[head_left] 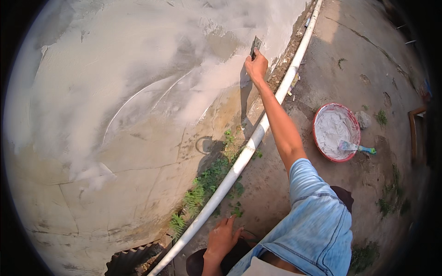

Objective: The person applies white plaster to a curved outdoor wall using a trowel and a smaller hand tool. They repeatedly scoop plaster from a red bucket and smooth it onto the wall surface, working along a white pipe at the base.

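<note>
My right hand [257, 66] reaches up to the wall, its fingers closed around a dark flat-bladed trowel [256, 43]. The blade is against or very near the wall [138, 46], where pale wet plaster is smeared; I cannot tell whether it touches. Lower down, my left hand [222, 240] rests at my knee with its fingers stretched out and holds nothing. To the right on the ground stands a red-rimmed basin [315, 133] of whitish plaster [332, 129]. A putty knife [348, 146] with a green-blue handle lies across the basin's edge, its blade on the plaster.
A long white pipe [244, 158] runs diagonally along the wall's foot, between me and the wall. Ferns and green weeds [195, 200] grow beside it. A grey stone [363, 120] sits by the basin. Corrugated sheet [131, 260] shows at the lower left.
</note>
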Demonstrator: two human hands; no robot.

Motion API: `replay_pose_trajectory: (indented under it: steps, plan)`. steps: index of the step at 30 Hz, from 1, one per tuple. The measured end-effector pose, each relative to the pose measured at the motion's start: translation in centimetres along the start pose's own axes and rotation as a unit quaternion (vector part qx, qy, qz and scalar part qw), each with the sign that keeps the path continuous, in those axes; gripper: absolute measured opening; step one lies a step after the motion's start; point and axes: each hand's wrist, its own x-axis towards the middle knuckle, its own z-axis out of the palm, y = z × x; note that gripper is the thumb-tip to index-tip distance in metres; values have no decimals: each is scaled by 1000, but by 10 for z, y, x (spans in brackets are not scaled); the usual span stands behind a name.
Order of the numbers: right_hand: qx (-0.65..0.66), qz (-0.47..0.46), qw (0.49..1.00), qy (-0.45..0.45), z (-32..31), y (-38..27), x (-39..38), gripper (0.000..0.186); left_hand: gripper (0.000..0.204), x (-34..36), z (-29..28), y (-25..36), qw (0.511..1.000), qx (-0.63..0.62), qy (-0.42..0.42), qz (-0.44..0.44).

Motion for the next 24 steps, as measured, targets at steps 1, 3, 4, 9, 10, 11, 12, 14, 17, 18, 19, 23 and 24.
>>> replay_pose_trajectory:
  steps: [1, 3, 4, 9, 10, 11, 12, 14, 17, 18, 19, 23, 24]
  plan:
    - [18, -29, 999, 10, -2, -12, -8, 52, 53, 1, 3, 0, 1000, 1, -3, 4]
    - [38, -102, 994, -2, -10, -37, -34, 52, 53, 7, 6, 2, 1000, 6, -11, 12]
    - [42, -143, 988, -28, -17, -49, -53, 52, 54, 10, 7, 3, 1000, 9, -17, 12]
    - [100, -195, 974, 62, -69, -8, -77, 37, 56, 25, 4, 10, 999, -8, -19, 32]
    - [89, -77, 989, 87, -74, 9, -71, 38, 56, 26, 2, 12, 999, -12, -13, 32]
    - [31, -27, 997, 72, -79, 21, -59, 36, 56, 24, 1, 14, 999, -17, -9, 31]
    - [-28, 68, 996, 51, -71, 55, -39, 40, 56, 22, 1, 16, 1000, -6, -12, 28]
    - [7, 113, 992, 62, -37, 125, -2, 44, 55, 18, 1, 18, 999, 18, -13, 25]
    - [25, 127, 991, 43, -1, 164, 27, 45, 54, 14, 3, 11, 999, 16, -37, 6]
    - [30, 132, 990, 29, 3, 148, 26, 46, 53, 10, 6, 10, 999, 3, -34, -2]
    - [36, 137, 990, 21, 3, 133, 28, 46, 53, 7, 6, 9, 1000, -6, -29, -5]
    - [223, 134, 965, 3, -15, 81, 30, 41, 53, 1, -1, 15, 999, -18, -22, -15]
    - [254, 113, 961, 7, -13, 74, 30, 39, 52, -1, -1, 14, 1000, -13, -16, -10]
